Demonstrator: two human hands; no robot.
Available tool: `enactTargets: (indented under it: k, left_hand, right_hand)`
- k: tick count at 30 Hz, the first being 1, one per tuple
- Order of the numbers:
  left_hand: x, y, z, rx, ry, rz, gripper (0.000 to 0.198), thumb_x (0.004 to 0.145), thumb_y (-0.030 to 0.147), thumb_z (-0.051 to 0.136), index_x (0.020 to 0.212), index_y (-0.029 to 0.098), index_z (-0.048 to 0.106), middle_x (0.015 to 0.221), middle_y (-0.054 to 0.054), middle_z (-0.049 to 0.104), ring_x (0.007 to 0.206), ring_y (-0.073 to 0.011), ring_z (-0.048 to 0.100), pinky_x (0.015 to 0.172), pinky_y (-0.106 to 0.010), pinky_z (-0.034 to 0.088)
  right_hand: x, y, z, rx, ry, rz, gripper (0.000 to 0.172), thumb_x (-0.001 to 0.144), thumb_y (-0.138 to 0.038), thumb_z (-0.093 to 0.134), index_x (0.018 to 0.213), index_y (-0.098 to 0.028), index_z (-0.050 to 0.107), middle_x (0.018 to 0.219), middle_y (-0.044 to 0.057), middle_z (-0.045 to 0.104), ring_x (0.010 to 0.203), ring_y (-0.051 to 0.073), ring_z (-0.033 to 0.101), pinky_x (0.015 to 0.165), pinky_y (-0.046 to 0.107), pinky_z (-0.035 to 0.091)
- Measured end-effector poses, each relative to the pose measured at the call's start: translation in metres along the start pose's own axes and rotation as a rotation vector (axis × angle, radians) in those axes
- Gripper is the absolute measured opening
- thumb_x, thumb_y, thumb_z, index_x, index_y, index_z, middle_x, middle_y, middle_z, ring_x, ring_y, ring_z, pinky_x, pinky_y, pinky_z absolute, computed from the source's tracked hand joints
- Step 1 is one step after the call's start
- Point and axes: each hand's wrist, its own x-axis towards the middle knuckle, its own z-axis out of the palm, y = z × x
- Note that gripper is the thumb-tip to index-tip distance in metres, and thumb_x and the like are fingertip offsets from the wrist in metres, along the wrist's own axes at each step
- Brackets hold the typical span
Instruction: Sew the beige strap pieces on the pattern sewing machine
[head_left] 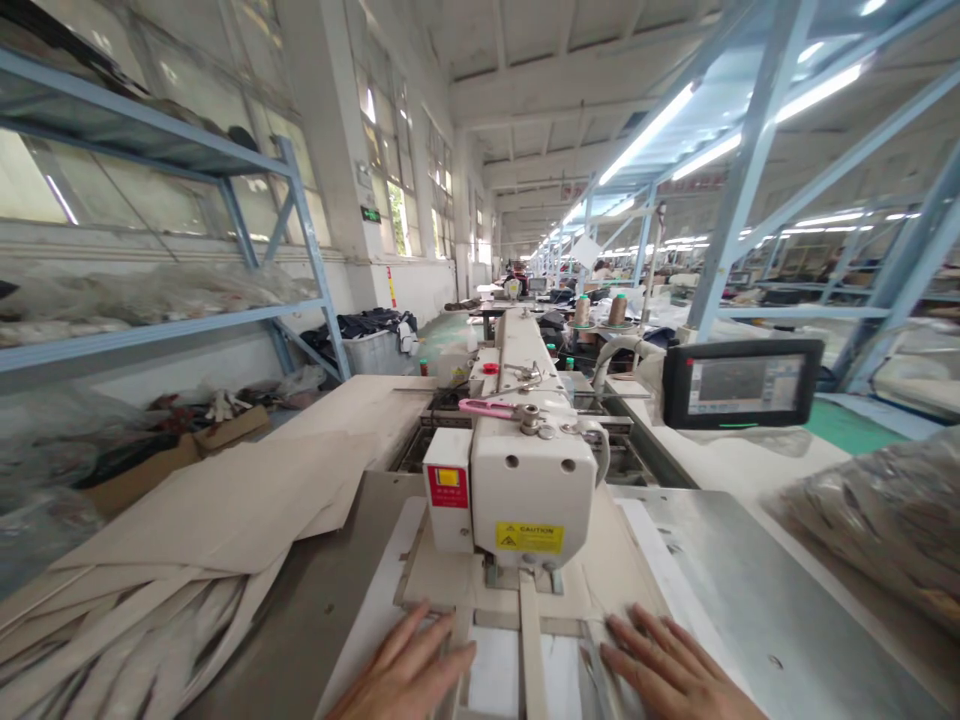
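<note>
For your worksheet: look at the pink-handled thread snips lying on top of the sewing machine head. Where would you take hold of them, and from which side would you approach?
Grip the thread snips by the pink handle, probably coming from above and from the left. They lie flat and crosswise on the sewing machine head, with the handle end pointing left and nothing over it, while the other end lies among metal thread guides on the right.

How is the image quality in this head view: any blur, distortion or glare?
Head view: the sewing machine is fairly sharp; the left hand, right hand and stacked sheets smear with motion blur; wide-lens distortion splays the blue racks; ceiling tube lights blow out; lighting otherwise even.
</note>
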Motion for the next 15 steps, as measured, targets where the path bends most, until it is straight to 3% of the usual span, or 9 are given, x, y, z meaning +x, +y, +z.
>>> enactTargets:
  k: [3, 8, 12, 15]
  left_hand:
    - [-0.006, -0.006, -0.012, 0.061, 0.078, -0.028, 0.084, 0.082, 0.012, 0.064, 0.155, 0.04, 0.037, 0.165, -0.001, 0.035, 0.154, -0.0336, 0.025, 0.124, -0.053, 0.031]
    - [0.018, 0.002, -0.017, 0.072, 0.038, 0.011, 0.076, 0.085, 0.02, 0.071, 0.153, 0.04, 0.042, 0.164, -0.002, 0.037, 0.154, -0.0362, 0.025, 0.123, -0.06, 0.029]
    - [0.044, 0.015, -0.015, 0.093, 0.054, 0.076, 0.065, 0.085, 0.008, 0.061, 0.146, 0.032, 0.053, 0.155, -0.008, 0.05, 0.143, -0.0293, 0.045, 0.12, -0.049, 0.039]
    - [0.054, 0.012, -0.012, 0.122, 0.081, 0.128, 0.081, 0.072, -0.005, 0.05, 0.146, 0.029, 0.051, 0.156, -0.007, 0.05, 0.145, -0.0255, 0.043, 0.122, -0.046, 0.037]
  right_hand:
    - [0.007, -0.009, -0.018, -0.08, 0.05, 0.051, 0.054, 0.103, -0.043, 0.053, 0.155, -0.031, 0.044, 0.152, 0.009, 0.045, 0.136, 0.04, 0.046, 0.106, 0.058, 0.048]
    - [0.015, -0.015, -0.026, -0.101, 0.061, 0.049, 0.045, 0.103, -0.043, 0.053, 0.143, -0.024, 0.061, 0.148, 0.014, 0.05, 0.133, 0.041, 0.05, 0.103, 0.061, 0.049]
    - [0.021, -0.011, -0.02, 0.036, 0.183, 0.083, 0.034, 0.103, -0.036, 0.051, 0.125, -0.022, 0.072, 0.143, 0.016, 0.061, 0.13, 0.034, 0.059, 0.105, 0.048, 0.053]
    - [0.018, -0.012, -0.026, 0.266, 0.336, 0.215, 0.039, 0.106, -0.042, 0.041, 0.123, -0.022, 0.07, 0.13, 0.013, 0.072, 0.119, 0.025, 0.069, 0.101, 0.035, 0.056]
